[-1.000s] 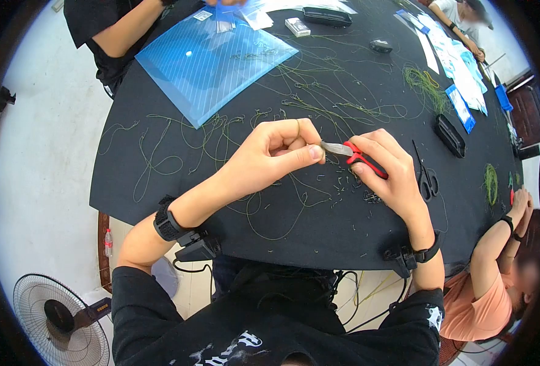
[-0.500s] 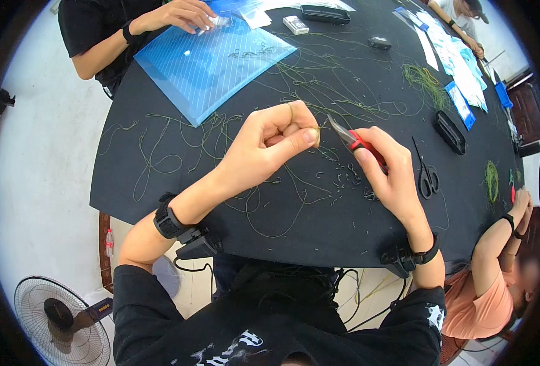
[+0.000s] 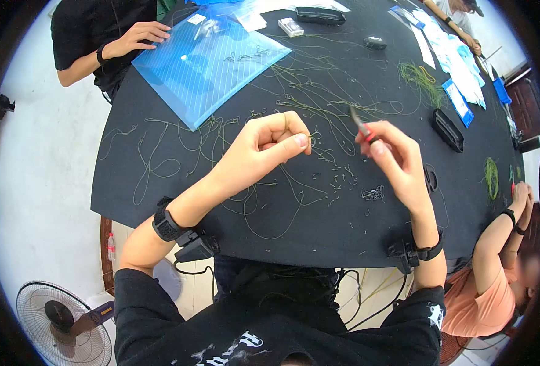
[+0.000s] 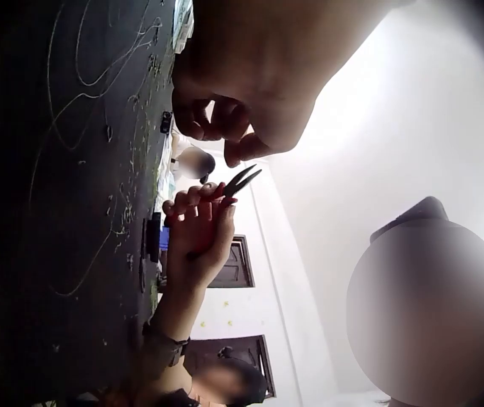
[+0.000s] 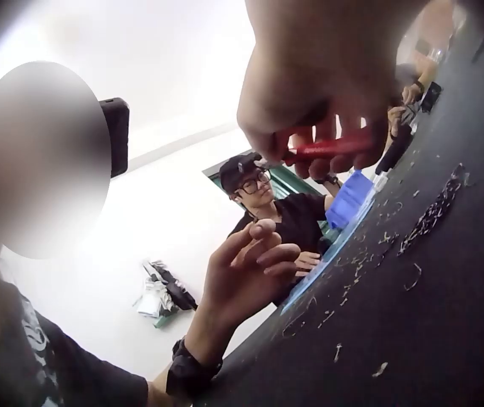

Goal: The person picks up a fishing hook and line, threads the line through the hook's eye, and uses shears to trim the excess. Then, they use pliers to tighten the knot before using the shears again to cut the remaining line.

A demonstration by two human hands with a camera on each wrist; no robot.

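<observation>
Over the middle of the table, my left hand (image 3: 270, 143) pinches thin green fishing line (image 3: 316, 135) between thumb and forefinger, and a loop of it runs round the forefinger. Short ends stick out past the fingertips; whether a hook is in the pinch, I cannot tell. My right hand (image 3: 398, 155), a little to the right, holds red-handled snips (image 3: 361, 125) with the tips pointing up and away from me. The left wrist view shows the two blades (image 4: 242, 181) spread apart. Below the hands lie scattered small hooks (image 3: 343, 178) and a small pile of dark hooks (image 3: 372, 193).
Tangled green lines cover the dark table (image 3: 233, 235). A blue plastic folder (image 3: 202, 79) lies at the far left beside another person's hand (image 3: 138, 38). Black scissors (image 3: 430, 178) lie partly behind my right hand, near a black tray (image 3: 447, 130). Another person sits at right.
The snips were at my left fingertips a second ago; my right hand has drawn them away to the right and turned the tips upward. The person across has moved a hand left over the folder.
</observation>
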